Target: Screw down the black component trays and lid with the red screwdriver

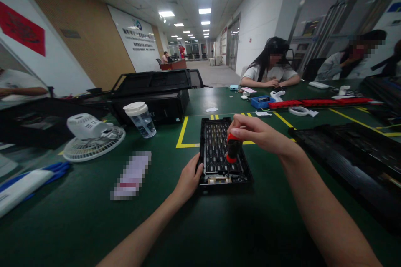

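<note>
In front of me on the green table lies a shallow black rectangular case (249, 173) with rows of dark rounded cells and a small board with a pale part at its near end. My right hand (250, 131) is closed around the top of a red-and-black screwdriver (233, 148). The screwdriver stands nearly upright, its shaft pointing down at the near end of the case; the exact spot its tip meets is too small to tell. My left hand (189, 177) grips the case's left edge near the front corner, thumb at the rim; its other fingers are partly hidden.
To the left are a plastic cup with white lid (140, 119), a white fan (94, 137), a blurred pale item (132, 177) and blue-white gloves (29, 181). Large black cases (150, 100) stand behind. Black panels (341, 158), a tape roll (298, 111) and a blue tray (261, 102) lie rightward. Co-workers sit opposite.
</note>
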`<action>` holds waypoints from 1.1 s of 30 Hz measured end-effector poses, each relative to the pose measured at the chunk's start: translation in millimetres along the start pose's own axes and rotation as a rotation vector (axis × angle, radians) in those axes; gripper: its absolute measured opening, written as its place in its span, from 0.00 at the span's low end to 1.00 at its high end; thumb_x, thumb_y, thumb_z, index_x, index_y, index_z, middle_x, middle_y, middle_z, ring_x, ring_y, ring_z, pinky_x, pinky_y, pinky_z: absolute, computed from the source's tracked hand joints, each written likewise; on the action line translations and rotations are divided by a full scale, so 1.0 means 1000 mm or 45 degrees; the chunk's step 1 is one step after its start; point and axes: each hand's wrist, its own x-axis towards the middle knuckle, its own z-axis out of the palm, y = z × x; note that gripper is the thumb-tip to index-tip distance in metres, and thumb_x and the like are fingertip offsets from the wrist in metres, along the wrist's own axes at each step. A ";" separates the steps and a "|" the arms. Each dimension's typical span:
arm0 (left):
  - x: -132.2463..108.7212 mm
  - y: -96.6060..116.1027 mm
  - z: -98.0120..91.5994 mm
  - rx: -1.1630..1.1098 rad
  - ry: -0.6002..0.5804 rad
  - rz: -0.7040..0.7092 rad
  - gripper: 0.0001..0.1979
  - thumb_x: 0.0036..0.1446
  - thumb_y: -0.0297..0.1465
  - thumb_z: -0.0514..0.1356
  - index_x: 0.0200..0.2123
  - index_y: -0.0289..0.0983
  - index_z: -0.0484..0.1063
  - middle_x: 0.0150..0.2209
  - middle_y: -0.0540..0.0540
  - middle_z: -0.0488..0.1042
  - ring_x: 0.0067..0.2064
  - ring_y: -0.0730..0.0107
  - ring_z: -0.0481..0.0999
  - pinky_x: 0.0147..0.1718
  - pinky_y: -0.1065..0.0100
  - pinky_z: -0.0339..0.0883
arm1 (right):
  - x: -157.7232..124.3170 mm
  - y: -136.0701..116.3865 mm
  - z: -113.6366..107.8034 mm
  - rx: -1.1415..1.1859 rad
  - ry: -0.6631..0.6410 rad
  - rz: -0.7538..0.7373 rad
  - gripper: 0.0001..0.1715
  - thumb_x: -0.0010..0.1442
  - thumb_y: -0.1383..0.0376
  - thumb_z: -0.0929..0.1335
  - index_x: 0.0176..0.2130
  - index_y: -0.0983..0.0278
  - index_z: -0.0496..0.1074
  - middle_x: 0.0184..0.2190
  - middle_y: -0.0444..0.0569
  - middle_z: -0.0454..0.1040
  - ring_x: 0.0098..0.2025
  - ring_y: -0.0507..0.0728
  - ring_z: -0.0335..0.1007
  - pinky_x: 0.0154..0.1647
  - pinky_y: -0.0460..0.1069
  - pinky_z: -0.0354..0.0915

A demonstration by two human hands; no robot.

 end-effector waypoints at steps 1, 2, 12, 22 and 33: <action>0.000 0.000 0.000 -0.002 -0.002 0.000 0.24 0.61 0.37 0.45 0.57 0.32 0.56 0.58 0.40 0.60 0.58 0.66 0.60 0.57 0.61 0.52 | 0.000 0.000 0.000 -0.005 0.008 0.002 0.14 0.58 0.58 0.63 0.28 0.66 0.60 0.27 0.43 0.60 0.27 0.49 0.55 0.26 0.45 0.54; 0.000 0.001 -0.001 -0.004 -0.004 0.000 0.24 0.61 0.37 0.45 0.57 0.32 0.56 0.58 0.40 0.60 0.58 0.66 0.60 0.57 0.61 0.52 | 0.000 0.000 0.000 -0.008 0.015 0.004 0.14 0.58 0.58 0.63 0.28 0.66 0.60 0.26 0.43 0.59 0.27 0.49 0.55 0.26 0.45 0.54; 0.000 0.002 -0.001 -0.003 0.004 0.008 0.23 0.61 0.37 0.45 0.57 0.33 0.56 0.58 0.41 0.61 0.58 0.66 0.60 0.57 0.60 0.52 | -0.001 0.000 0.002 -0.063 0.051 0.022 0.14 0.58 0.57 0.63 0.29 0.66 0.61 0.25 0.42 0.59 0.26 0.49 0.55 0.25 0.45 0.53; -0.001 0.006 -0.004 -0.014 0.001 0.002 0.23 0.61 0.36 0.45 0.57 0.33 0.56 0.58 0.41 0.61 0.58 0.66 0.60 0.57 0.61 0.52 | 0.000 0.003 0.003 -0.135 0.104 0.026 0.14 0.58 0.57 0.63 0.28 0.66 0.61 0.24 0.42 0.60 0.24 0.48 0.56 0.23 0.44 0.52; 0.001 0.002 -0.002 -0.007 -0.007 -0.005 0.24 0.61 0.37 0.45 0.57 0.31 0.56 0.58 0.40 0.60 0.58 0.66 0.60 0.57 0.62 0.52 | 0.000 0.004 0.005 -0.282 0.204 0.009 0.16 0.58 0.57 0.62 0.25 0.65 0.58 0.24 0.43 0.62 0.24 0.48 0.57 0.23 0.44 0.50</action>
